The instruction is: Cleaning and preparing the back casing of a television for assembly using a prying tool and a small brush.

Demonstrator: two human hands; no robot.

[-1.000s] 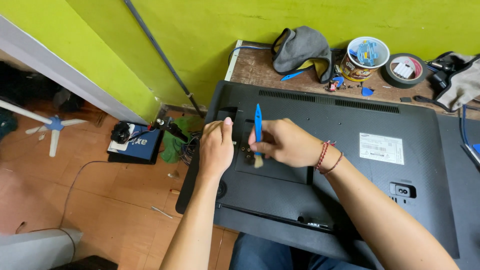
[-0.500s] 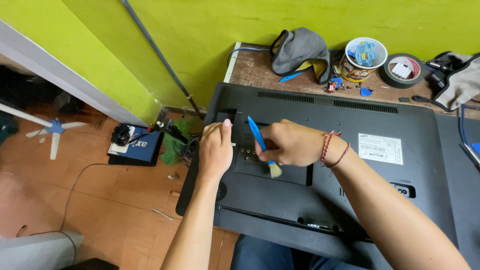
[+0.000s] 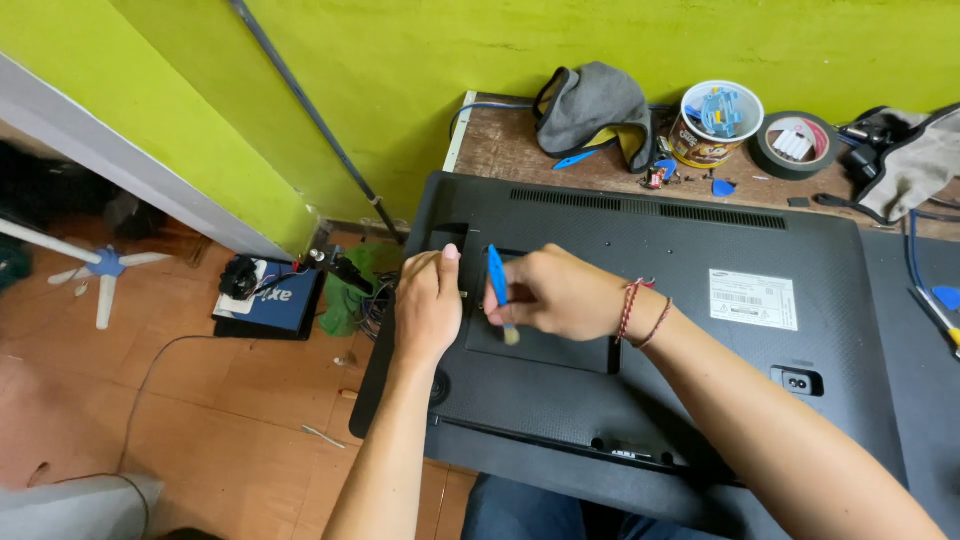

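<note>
Lying face-down on wooden bench (image 3: 500, 150), black monitor back (image 3: 700, 300); left hand (image 3: 428, 305) pressed flat near its left edge, holding nothing. Right hand (image 3: 560, 293) just beside, pinching blue-handled brush (image 3: 499, 290), bristles down on recessed panel. Beyond monitor's top edge: grey cloth (image 3: 595, 105), cup of blue bits (image 3: 716, 122), tape roll (image 3: 795, 143). Left of monitor, on floor: tangled cables (image 3: 345, 285).

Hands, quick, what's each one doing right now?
Left hand: holds nothing, fingers curled, resting on the monitor back.
Right hand: closed on a blue brush.
</note>
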